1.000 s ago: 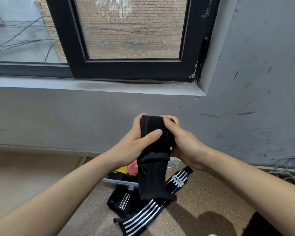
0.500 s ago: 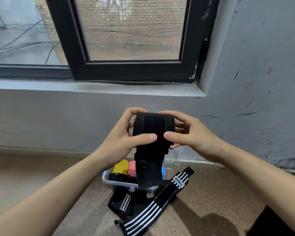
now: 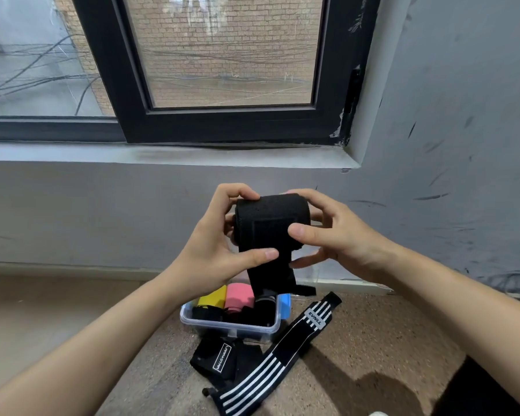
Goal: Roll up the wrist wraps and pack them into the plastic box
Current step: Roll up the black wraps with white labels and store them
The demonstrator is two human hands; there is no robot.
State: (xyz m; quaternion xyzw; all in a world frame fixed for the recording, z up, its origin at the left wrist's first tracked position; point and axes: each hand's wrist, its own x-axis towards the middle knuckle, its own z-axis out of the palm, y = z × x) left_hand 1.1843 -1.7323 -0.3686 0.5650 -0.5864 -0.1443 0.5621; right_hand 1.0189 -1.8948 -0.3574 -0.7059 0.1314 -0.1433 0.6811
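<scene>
1. At the centre of the frame, both hands hold a black wrist wrap (image 3: pixel 272 217), mostly wound into a fat roll, up in front of the grey wall (image 3: pixel 72 211).
2. The left hand (image 3: pixel 219 235) grasps the roll's left end, fingers curled over the top and thumb pressed on the loose tail just below the roll.
3. The right hand (image 3: pixel 333 232) grasps the right end, thumb laid across the front of the roll, fingers curled behind and beneath it.
4. The unrolled tail hangs straight down, its end over the clear plastic box (image 3: pixel 231 327) at lower centre.
5. The box stands on the speckled floor (image 3: pixel 357 340) and holds a yellow roll (image 3: pixel 212 299), a pink roll (image 3: pixel 239 297) and dark rolls.
6. In front of the box lies a black wrap with a white-lettered label (image 3: pixel 219 360); to its right a black-and-white striped wrap (image 3: pixel 282 352) stretches diagonally, unrolled.
7. A black-framed window (image 3: pixel 222 121) fills the upper frame.
</scene>
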